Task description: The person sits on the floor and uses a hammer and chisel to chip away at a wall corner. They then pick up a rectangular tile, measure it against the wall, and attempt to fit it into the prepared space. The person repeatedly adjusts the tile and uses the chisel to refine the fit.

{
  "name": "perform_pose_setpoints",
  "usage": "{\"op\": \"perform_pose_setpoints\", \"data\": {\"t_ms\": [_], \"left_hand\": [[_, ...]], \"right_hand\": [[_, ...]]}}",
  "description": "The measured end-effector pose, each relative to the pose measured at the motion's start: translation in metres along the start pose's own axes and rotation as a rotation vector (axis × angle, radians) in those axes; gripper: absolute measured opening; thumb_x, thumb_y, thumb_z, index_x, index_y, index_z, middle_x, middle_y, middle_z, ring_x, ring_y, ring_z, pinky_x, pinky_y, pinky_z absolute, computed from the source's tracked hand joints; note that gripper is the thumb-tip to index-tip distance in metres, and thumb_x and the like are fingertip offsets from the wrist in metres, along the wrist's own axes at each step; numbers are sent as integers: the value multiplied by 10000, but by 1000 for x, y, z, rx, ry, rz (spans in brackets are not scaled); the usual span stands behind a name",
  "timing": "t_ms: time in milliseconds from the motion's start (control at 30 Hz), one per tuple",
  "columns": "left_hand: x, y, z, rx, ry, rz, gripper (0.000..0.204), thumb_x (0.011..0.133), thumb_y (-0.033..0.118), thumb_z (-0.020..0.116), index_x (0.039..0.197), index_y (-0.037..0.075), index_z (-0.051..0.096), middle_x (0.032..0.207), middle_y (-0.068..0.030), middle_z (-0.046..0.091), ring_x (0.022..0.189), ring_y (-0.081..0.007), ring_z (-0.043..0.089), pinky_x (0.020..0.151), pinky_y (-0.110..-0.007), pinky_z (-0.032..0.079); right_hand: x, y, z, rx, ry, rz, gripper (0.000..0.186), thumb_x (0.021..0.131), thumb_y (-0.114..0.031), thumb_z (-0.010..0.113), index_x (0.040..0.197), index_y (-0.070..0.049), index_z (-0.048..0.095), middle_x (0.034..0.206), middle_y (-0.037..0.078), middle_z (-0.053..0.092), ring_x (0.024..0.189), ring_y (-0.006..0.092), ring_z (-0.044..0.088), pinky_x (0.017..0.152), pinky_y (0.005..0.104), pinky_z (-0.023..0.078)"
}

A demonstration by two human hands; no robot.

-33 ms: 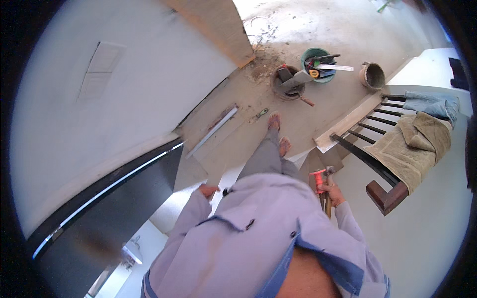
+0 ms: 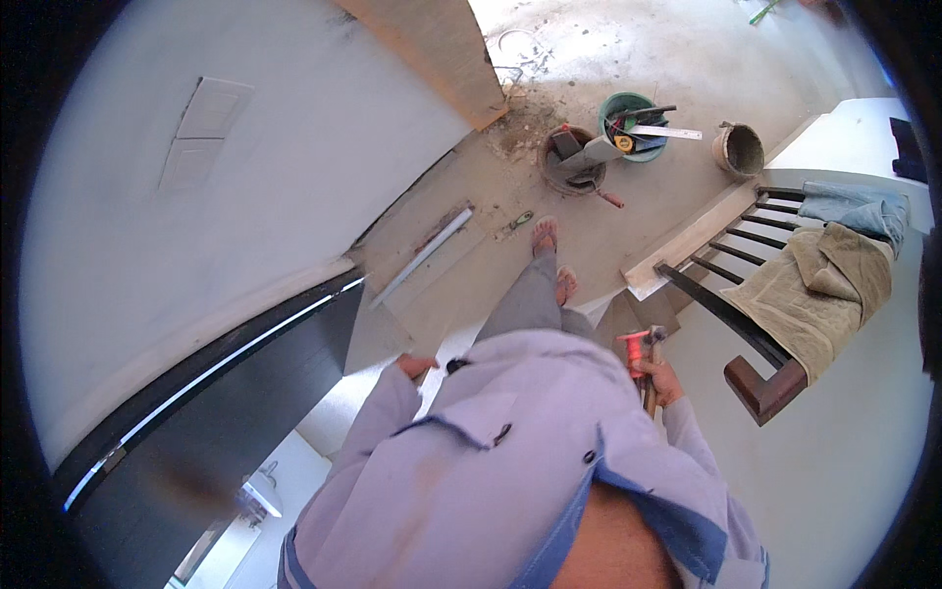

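Note:
My right hand (image 2: 657, 376) grips a hammer (image 2: 651, 400) with a wooden handle, together with a chisel (image 2: 636, 351) that has a red hand guard, beside my right hip. At my left side, my left hand (image 2: 417, 369) is curled near my waist; what it holds, if anything, is too hidden to make out. Just beyond my sandalled feet (image 2: 548, 240) a small green-handled tool (image 2: 520, 221) and a long pale straightedge (image 2: 422, 255) lie on the floor.
Ahead stand a dark bucket (image 2: 562, 175) with a trowel, a green bucket (image 2: 640, 103) of tools and a third bucket (image 2: 741, 152). A railing (image 2: 756, 398) draped with cloths (image 2: 805, 304) borders the right. A wall (image 2: 147, 245) runs along the left, steps (image 2: 643, 316) drop beside me.
The view and my body have shifted very slightly, with both hands a little higher and farther right in the picture. My right hand keeps its grip.

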State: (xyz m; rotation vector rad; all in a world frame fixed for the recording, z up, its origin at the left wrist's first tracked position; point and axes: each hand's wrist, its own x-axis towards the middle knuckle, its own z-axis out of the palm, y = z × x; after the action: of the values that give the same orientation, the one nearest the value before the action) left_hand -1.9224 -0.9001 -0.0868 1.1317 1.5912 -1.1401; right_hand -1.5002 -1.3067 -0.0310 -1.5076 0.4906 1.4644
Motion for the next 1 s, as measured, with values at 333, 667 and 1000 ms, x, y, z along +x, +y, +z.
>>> {"op": "perform_pose_setpoints", "data": {"t_ms": [333,667,1000], "left_hand": [[15,122,-53,190,-29,174,808,523,600,750,1043,-14,677,1056,-186,658,952,-305,627,806,-389,515],[-2,132,-89,231,-27,216,637,632,462,754,1038,-22,675,956,-144,697,812,-286,664,730,-359,536],[23,143,-81,202,-89,280,623,654,451,743,1053,-21,669,955,-143,696,805,-285,662,727,-359,535]], "right_hand": [[31,-15,7,612,127,-79,298,811,-126,709,1069,-68,571,896,64,647,826,221,632,777,383,527],[72,-79,24,485,45,-212,295,807,-110,707,1068,-47,587,919,62,651,851,188,625,792,340,510],[64,-133,19,382,147,-244,337,798,-103,717,1092,-25,572,924,81,650,824,179,629,777,338,517]]}}
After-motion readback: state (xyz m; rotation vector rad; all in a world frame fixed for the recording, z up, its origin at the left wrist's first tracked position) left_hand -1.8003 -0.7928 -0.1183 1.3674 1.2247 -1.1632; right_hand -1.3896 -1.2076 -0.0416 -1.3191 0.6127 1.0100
